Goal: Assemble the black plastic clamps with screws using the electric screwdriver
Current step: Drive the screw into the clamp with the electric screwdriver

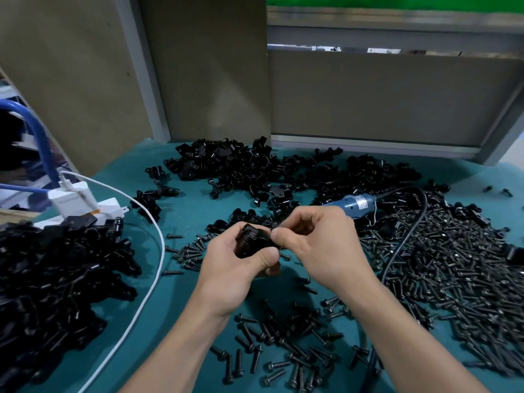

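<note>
Both hands matter: your left hand grips the black clamp, so hold it steady while your right hand pinches the screw in squarely.

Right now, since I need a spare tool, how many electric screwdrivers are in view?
1: the blue electric screwdriver lies behind the right hand, tip hidden. The screw pile could bury others.

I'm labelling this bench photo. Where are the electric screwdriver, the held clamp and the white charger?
electric screwdriver (pixel 355 204), head view, on its blue body.
clamp (pixel 251 239), head view, on its black upper face.
white charger (pixel 72 198), head view, on its white side.
</note>
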`<act>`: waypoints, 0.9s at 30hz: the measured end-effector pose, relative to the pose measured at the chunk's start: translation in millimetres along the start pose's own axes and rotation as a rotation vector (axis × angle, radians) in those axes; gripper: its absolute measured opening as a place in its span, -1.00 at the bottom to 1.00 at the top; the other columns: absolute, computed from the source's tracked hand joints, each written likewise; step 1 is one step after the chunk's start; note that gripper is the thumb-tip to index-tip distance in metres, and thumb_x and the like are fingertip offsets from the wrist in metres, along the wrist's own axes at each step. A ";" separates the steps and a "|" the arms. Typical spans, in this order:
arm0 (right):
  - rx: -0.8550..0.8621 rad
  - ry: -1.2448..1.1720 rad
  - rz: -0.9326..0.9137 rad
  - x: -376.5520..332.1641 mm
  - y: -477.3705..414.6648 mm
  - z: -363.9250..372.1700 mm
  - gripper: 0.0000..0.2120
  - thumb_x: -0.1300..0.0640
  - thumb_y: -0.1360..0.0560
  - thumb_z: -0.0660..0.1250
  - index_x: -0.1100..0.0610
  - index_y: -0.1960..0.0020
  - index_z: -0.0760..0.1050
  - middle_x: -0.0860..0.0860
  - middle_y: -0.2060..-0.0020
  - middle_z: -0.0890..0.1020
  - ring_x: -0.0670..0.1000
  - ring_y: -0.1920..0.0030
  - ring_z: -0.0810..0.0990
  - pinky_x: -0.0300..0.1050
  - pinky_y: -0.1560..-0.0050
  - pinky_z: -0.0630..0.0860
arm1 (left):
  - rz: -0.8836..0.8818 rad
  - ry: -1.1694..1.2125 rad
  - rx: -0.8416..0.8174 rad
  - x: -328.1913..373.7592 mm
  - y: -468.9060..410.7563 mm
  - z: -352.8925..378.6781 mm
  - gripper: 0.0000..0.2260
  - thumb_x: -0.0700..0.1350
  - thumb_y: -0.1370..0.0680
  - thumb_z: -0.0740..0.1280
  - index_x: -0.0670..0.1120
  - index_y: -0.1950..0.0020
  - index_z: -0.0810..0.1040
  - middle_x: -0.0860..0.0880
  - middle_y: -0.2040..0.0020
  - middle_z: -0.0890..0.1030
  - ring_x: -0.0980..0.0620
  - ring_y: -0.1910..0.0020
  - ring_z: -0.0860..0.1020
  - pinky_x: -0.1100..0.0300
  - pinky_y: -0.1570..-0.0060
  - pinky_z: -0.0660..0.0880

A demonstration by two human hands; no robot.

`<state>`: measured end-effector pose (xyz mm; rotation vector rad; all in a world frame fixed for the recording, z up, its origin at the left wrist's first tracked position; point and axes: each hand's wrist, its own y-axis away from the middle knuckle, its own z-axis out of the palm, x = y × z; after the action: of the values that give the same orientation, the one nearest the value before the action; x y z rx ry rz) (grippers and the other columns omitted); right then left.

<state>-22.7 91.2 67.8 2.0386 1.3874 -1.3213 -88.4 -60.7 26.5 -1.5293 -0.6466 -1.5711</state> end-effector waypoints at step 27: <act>-0.100 0.249 0.060 10.1 -3.3 6.6 -0.60 -0.02 -0.62 0.39 0.01 0.37 0.48 -0.04 0.51 0.51 0.06 0.48 0.42 -0.16 0.52 0.33 | -0.038 -0.364 0.011 -6.3 -5.0 0.7 -0.72 -0.35 -0.44 0.57 0.00 0.05 0.64 0.08 0.16 0.73 0.16 0.19 0.67 0.33 0.21 0.57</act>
<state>-27.9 93.6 56.7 2.2158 1.4496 -0.9791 -92.7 -56.2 21.3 -1.8221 -0.8872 -1.3224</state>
